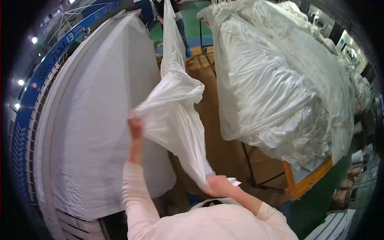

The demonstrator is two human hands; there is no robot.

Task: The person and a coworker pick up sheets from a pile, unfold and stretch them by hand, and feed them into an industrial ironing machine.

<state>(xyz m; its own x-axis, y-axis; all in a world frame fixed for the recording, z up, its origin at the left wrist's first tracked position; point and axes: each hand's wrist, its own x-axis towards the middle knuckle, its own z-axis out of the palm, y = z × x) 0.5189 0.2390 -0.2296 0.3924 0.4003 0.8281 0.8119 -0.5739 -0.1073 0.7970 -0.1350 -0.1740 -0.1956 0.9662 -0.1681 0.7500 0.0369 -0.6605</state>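
A long white sheet [176, 108] stretches away from me, bunched and twisted around its middle. My left hand [135, 123] is raised and closed on one edge of it, pulling the fabric out to the left. Lower down and to the right, my right hand [219, 185] grips another part of the sheet, with a small white end [234, 182] sticking out past the fingers. At the far end, the sheet rises toward a person [180, 30] standing opposite; whether that person holds it is hard to make out.
On the left, a white sheet [96, 120] lies over a long machine with a blue frame [52, 58]. To the right, a big heap of white linen [272, 84] is piled on a cart with an orange edge [310, 182]. Brown flooring [230, 160] runs between them.
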